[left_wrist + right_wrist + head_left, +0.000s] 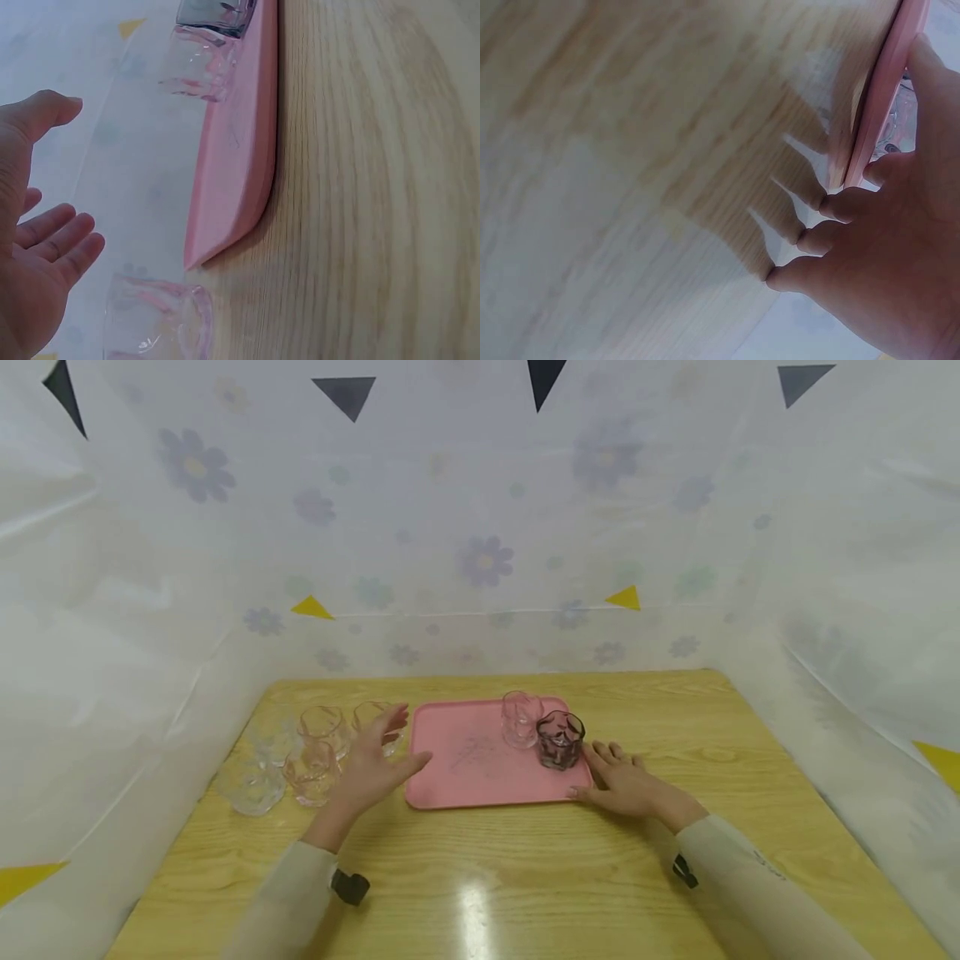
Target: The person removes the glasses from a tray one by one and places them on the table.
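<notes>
Pale sleeves (pixel 288 889) reached in from the near side of the wooden table (pixel 465 852), with a black wrist piece (pixel 351 887) by the left cuff. Ahead of them sat a pink tray (pixel 438 781), flat on the table, a faint grey print (pixel 480 753) near its middle. Spread wide, its thumb well away from its fingers, the left hand (pixel 375 768) had hold of nothing; it hung just off the tray's left edge, near a pinkish glass (pixel 150 322) standing on the table (the head view let the hand overlap that glass, but the left wrist view showed a gap between them). Behind that hand, toward the table's left edge, stood two more pinkish glasses (pixel 311 768) and two clear glasses (pixel 255 789), close together. As for the right hand (pixel 626 785), it lay low with its fingers extended and slightly parted, gripping nothing; its thumb rested at the tray's near right corner, while the other fingers reached along the right edge. On the tray, a dark purple glass (pixel 561 741) stood upright by the right edge, and a light pink glass (pixel 520 720) stood just beside it, nearer the far edge. White sheeting (pixel 420 510) with pale flowers hung beyond the table's far edge.
</notes>
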Tool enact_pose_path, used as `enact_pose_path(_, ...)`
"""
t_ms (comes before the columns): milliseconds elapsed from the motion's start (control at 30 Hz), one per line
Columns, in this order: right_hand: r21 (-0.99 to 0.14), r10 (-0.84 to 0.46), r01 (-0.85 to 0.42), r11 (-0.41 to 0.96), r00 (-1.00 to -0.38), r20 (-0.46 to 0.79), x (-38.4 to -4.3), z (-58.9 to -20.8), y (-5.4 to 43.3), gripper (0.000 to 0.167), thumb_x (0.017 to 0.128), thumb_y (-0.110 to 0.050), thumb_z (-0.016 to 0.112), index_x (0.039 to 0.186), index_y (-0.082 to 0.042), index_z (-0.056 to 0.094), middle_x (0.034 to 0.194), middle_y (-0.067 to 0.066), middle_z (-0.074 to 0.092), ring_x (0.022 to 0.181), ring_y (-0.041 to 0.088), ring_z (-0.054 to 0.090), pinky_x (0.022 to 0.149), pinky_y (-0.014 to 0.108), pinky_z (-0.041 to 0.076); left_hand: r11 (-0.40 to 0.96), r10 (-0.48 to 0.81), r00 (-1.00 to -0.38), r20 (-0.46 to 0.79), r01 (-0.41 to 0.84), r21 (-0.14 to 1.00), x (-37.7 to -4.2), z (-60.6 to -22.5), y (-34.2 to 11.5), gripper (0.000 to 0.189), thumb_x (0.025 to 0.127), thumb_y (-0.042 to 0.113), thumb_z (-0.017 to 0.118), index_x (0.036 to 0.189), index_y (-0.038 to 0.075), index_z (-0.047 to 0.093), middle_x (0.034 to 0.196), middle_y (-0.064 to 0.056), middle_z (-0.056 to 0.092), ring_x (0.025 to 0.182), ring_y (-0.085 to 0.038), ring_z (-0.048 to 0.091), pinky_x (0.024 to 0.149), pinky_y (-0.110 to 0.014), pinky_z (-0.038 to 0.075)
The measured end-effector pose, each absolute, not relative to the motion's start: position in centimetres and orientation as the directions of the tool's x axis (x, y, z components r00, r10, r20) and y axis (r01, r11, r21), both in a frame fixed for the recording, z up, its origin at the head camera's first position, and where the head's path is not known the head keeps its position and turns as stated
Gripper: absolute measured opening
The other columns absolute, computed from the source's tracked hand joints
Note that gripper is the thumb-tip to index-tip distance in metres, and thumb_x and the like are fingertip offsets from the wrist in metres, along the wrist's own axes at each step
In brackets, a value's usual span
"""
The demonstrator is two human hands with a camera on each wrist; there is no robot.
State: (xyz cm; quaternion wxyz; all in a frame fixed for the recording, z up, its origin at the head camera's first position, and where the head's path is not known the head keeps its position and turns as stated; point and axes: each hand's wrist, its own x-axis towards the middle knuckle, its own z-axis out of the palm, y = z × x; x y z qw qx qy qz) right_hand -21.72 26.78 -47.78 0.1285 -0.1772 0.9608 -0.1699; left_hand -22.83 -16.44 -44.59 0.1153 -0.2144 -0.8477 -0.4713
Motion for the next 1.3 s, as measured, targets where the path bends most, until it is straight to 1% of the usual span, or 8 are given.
enact_pose_path(200, -0.373, -0.381, -0.295, 0.879, -0.907, -0.181, -21.7, -47.7, 26.7, 0.098, 0.102, -0.066, 0.055, 0.168, -0.003, 0.017, 0.171, 0.033, 0.016, 0.158, 0.058, 0.009, 0.12, 0.083, 0.01, 0.428, 0.294, -0.892, 0.345, 0.445, 0.786, -24.1, -44.9, -13.8, 0.086, 0.09, 0.024, 0.086, 0.161, 0.007, 0.04, 0.157, -0.019, 0.052, 0.142, -0.041, 0.053, 0.116, -0.057, 0.048)
enact_pose_path(433, -0.364, -0.376, -0.294, 0.884, -0.909, -0.178, -21.7, -47.8, 26.5, 0.099, 0.102, -0.066, 0.054, 0.168, -0.002, 0.016, 0.172, 0.033, 0.015, 0.158, 0.059, 0.008, 0.12, 0.083, 0.009, 0.392, 0.323, -0.907, 0.269, 0.387, 0.835, -25.3, -45.6, -10.8, 0.085, 0.091, 0.026, 0.085, 0.162, 0.011, 0.04, 0.159, -0.014, 0.051, 0.143, -0.037, 0.052, 0.118, -0.053, 0.047)
enact_pose_path(533, -0.359, -0.371, -0.289, 0.887, -0.911, -0.183, -21.7, -47.8, 26.5, 0.1, 0.102, -0.067, 0.054, 0.168, -0.002, 0.016, 0.172, 0.032, 0.015, 0.158, 0.058, 0.008, 0.121, 0.082, 0.009, 0.382, 0.331, -0.905, 0.268, 0.388, 0.839, -25.9, -46.1, -9.6, 0.084, 0.092, 0.024, 0.084, 0.162, 0.009, 0.04, 0.157, -0.016, 0.052, 0.143, -0.037, 0.053, 0.118, -0.052, 0.047)
enact_pose_path(767, -0.384, -0.38, -0.293, 0.876, -0.909, -0.174, -21.7, -47.9, 26.4, 0.102, 0.101, -0.068, 0.055, 0.168, -0.001, 0.016, 0.172, 0.033, 0.014, 0.157, 0.059, 0.007, 0.119, 0.084, 0.007, 0.385, 0.329, -0.913, 0.24, 0.362, 0.849, -27.0, -46.7, -7.1, 0.08, 0.092, 0.023, 0.082, 0.159, 0.003, 0.043, 0.15, -0.026, 0.057, 0.138, -0.038, 0.057, 0.116, -0.053, 0.049)
enact_pose_path(900, -0.39, -0.383, -0.294, 0.872, -0.908, -0.172, -21.7, -48.0, 26.4, 0.101, 0.101, -0.067, 0.055, 0.168, -0.001, 0.017, 0.171, 0.034, 0.014, 0.157, 0.06, 0.007, 0.119, 0.084, 0.007, 0.409, 0.301, -0.93, 0.212, 0.327, 0.852, -27.5, -47.0, -6.0, 0.083, 0.092, 0.026, 0.083, 0.161, 0.007, 0.04, 0.153, -0.024, 0.056, 0.138, -0.038, 0.057, 0.116, -0.052, 0.049)
enact_pose_path(1000, -0.382, -0.383, -0.295, 0.876, -0.906, -0.178, -21.7, -48.0, 26.3, 0.102, 0.101, -0.068, 0.054, 0.168, -0.001, 0.017, 0.171, 0.033, 0.014, 0.157, 0.06, 0.006, 0.12, 0.083, 0.007, 0.416, 0.276, -0.942, 0.193, 0.298, 0.859, -27.8, -47.2, -5.3, 0.085, 0.092, 0.027, 0.084, 0.162, 0.01, 0.039, 0.157, -0.019, 0.053, 0.141, -0.038, 0.055, 0.117, -0.052, 0.048)
enact_pose_path(1167, -0.364, -0.375, -0.293, 0.884, -0.909, -0.18, -21.8, -48.1, 26.4, 0.102, 0.101, -0.069, 0.053, 0.168, -0.003, 0.015, 0.173, 0.031, 0.014, 0.158, 0.058, 0.007, 0.121, 0.082, 0.008, 0.395, 0.265, -0.947, 0.179, 0.276, 0.876, -28.7, -47.7, -4.0, 0.084, 0.093, 0.028, 0.082, 0.163, 0.011, 0.04, 0.161, -0.012, 0.05, 0.144, -0.038, 0.053, 0.117, -0.053, 0.048)
enact_pose_path(1300, -0.353, -0.378, -0.302, 0.886, -0.91, -0.169, -21.8, -48.3, 26.4, 0.101, 0.101, -0.068, 0.053, 0.168, -0.003, 0.016, 0.173, 0.03, 0.016, 0.158, 0.058, 0.008, 0.12, 0.082, 0.01, 0.37, 0.272, -0.949, 0.161, 0.258, 0.892, -29.3, -48.2, -3.1, 0.085, 0.092, 0.027, 0.083, 0.163, 0.012, 0.039, 0.162, -0.01, 0.049, 0.145, -0.036, 0.052, 0.118, -0.051, 0.048)
